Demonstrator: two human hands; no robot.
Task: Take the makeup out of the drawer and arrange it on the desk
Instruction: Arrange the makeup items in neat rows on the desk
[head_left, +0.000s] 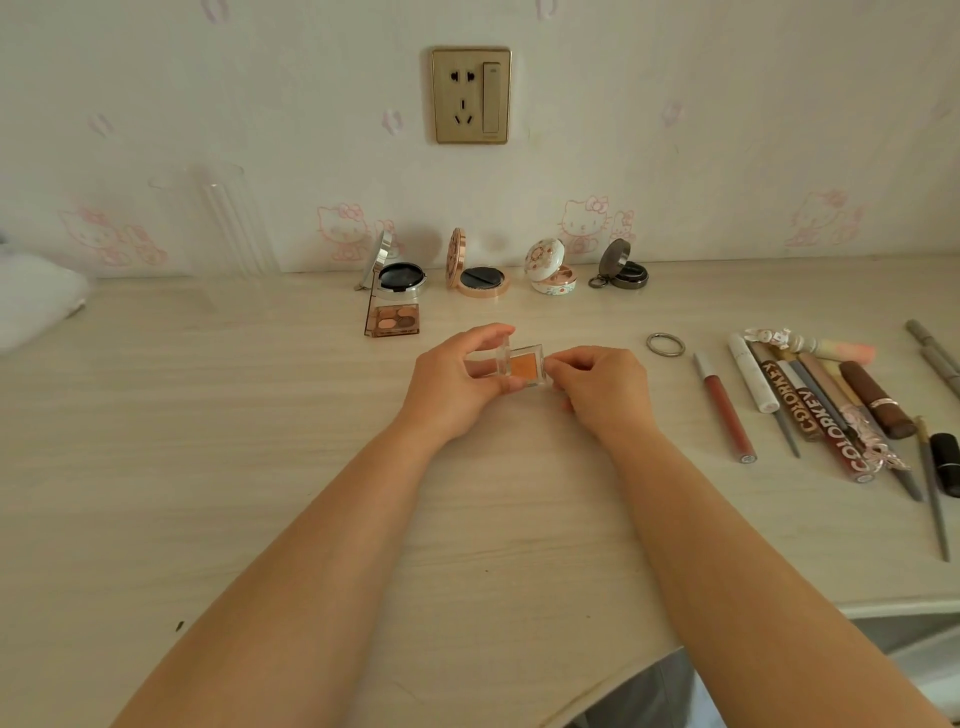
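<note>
Both hands meet above the middle of the tabletop (208, 415), clamped on one small clear compact (522, 366) with an orange pan. The left hand (457, 384) pinches the raised clear lid between thumb and curled fingers. The right hand (597, 387) pinches the base at its right edge. The compact is open, lid hinged up on the left side, and sits between the two hands, at or just above the surface; contact with the tabletop cannot be told.

Along the wall stand four round compacts, all open with lids upright: a silver compact (397, 278), a rose-gold compact (480, 280), a white flowered compact (551, 273) and a dark grey compact (623, 273). Just in front of the silver compact lies an eyeshadow palette (395, 318), open, with four brown shades.

To the right of the hands lies a metal ring (665, 344). Further right, a row of slim items lies side by side: a red lip gloss (726, 410), a white tube (750, 376), two tubes (826, 423) printed COLORKEY, a brown lipstick (875, 397), and a black lipstick (946, 462) near the frame edge. Several pencils lie among them.

A clear ribbed vase (218, 223) stands at the rear left. A gold wall socket (471, 95) sits above the compacts.
</note>
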